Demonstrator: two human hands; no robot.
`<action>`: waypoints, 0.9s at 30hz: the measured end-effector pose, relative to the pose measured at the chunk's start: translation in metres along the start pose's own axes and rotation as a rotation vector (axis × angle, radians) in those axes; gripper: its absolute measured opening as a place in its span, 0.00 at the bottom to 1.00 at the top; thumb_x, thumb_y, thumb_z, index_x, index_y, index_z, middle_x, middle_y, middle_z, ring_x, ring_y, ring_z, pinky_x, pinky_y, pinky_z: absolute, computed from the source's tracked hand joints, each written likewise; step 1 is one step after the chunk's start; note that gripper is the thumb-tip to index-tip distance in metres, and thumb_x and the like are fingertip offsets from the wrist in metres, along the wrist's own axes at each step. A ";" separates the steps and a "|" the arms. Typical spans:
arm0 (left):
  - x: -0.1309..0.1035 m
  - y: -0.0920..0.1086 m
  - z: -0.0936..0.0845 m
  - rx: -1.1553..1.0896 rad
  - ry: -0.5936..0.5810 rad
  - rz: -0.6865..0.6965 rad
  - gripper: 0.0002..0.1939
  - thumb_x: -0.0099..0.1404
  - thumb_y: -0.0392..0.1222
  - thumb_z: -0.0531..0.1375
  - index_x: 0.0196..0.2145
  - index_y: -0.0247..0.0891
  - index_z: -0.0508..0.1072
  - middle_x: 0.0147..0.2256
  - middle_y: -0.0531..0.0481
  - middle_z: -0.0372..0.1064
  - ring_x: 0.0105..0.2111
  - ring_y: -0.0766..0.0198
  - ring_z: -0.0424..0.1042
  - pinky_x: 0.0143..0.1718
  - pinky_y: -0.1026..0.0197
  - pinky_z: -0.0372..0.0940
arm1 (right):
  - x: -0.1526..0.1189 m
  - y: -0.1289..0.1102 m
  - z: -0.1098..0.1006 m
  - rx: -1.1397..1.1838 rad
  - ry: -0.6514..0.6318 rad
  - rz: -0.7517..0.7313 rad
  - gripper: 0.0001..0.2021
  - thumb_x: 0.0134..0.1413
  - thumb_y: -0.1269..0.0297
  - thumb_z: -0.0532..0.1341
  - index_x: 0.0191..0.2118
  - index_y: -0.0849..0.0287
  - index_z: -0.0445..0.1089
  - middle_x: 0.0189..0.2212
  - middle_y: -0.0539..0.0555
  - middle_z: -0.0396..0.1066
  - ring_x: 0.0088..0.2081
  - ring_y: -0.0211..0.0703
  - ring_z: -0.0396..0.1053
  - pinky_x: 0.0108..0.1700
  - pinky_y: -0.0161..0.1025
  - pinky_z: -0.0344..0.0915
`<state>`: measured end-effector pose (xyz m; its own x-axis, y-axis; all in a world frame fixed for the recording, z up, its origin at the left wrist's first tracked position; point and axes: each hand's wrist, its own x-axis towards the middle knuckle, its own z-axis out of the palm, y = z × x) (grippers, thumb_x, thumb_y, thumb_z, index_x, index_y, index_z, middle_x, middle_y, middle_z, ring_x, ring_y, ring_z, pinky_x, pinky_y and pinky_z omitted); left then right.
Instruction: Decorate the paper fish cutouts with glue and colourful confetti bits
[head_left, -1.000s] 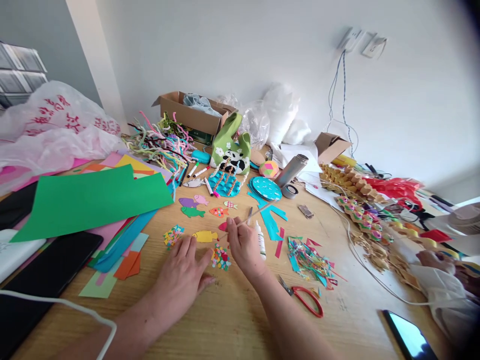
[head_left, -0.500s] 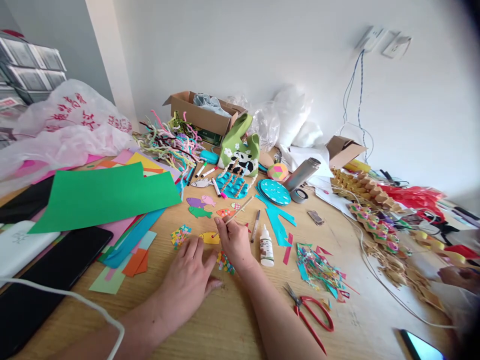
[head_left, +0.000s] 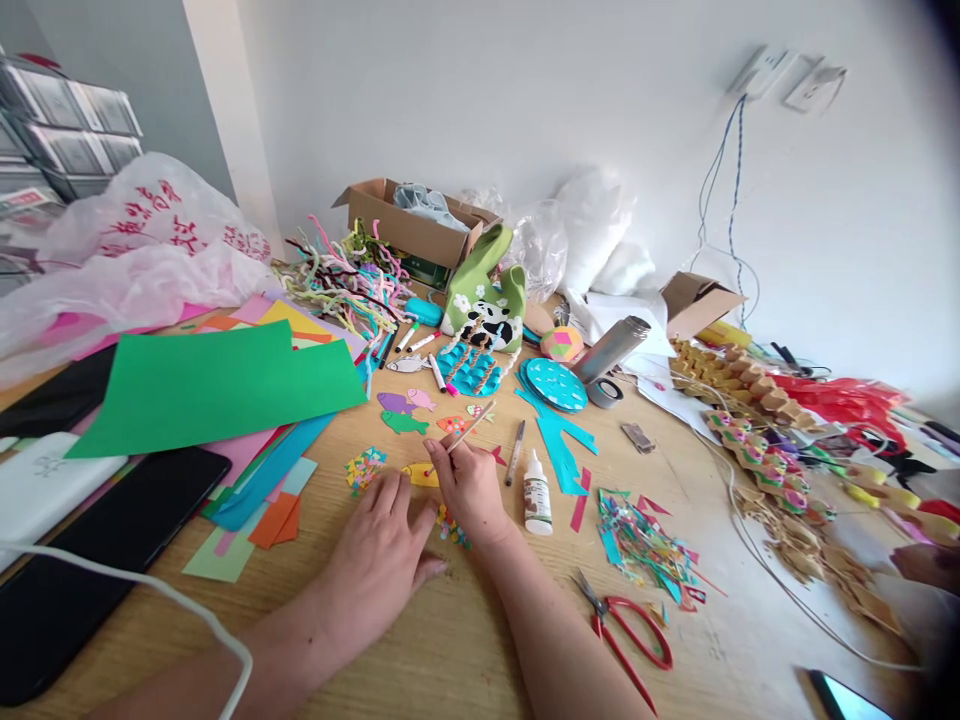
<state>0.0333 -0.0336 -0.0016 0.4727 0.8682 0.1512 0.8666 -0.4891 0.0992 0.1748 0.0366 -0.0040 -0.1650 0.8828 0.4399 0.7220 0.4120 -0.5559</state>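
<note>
My right hand (head_left: 471,490) pinches a thin wooden stick (head_left: 474,424) slanting down to a yellow paper fish (head_left: 421,475). A small red spot shows on the fish by the stick's lower end. My left hand (head_left: 386,535) lies on the table with fingers stretched out, its fingertips at the fish's lower edge. Small paper dots (head_left: 452,528) lie partly hidden between my hands, and a pile of tiny coloured paper bits (head_left: 365,468) is left of the fish. Beyond are a green fish (head_left: 405,422), a purple fish (head_left: 395,403) and an orange spotted fish (head_left: 456,425).
A glue bottle (head_left: 537,495) and a pen (head_left: 515,453) stand and lie right of my hand. Red-handled scissors (head_left: 626,625) lie near my right forearm, below paper scraps (head_left: 649,545). Coloured paper sheets (head_left: 225,390) cover the left. Another person's hand (head_left: 930,565) shows at the right edge.
The whole view has shifted slightly, so things sit a little further right. The stick's lower end stays over the yellow fish, where a red spot now shows. My left hand keeps its place.
</note>
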 end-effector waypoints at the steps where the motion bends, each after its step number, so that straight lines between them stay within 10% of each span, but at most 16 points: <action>1: 0.000 0.000 0.000 -0.002 -0.001 -0.001 0.26 0.62 0.56 0.62 0.52 0.38 0.71 0.51 0.33 0.68 0.55 0.40 0.64 0.56 0.39 0.59 | 0.000 0.000 0.000 -0.003 -0.004 -0.001 0.24 0.68 0.50 0.47 0.23 0.56 0.61 0.16 0.49 0.62 0.18 0.34 0.56 0.24 0.32 0.49; 27: 0.002 0.001 -0.002 0.019 -0.010 -0.002 0.29 0.60 0.58 0.63 0.53 0.37 0.70 0.50 0.33 0.68 0.54 0.40 0.65 0.56 0.39 0.59 | -0.001 0.001 0.003 -0.032 0.003 -0.042 0.23 0.69 0.53 0.48 0.24 0.58 0.62 0.16 0.48 0.62 0.17 0.33 0.57 0.24 0.31 0.49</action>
<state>0.0344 -0.0328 0.0010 0.4724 0.8700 0.1413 0.8704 -0.4857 0.0810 0.1741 0.0369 -0.0074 -0.1937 0.8640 0.4647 0.7354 0.4415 -0.5141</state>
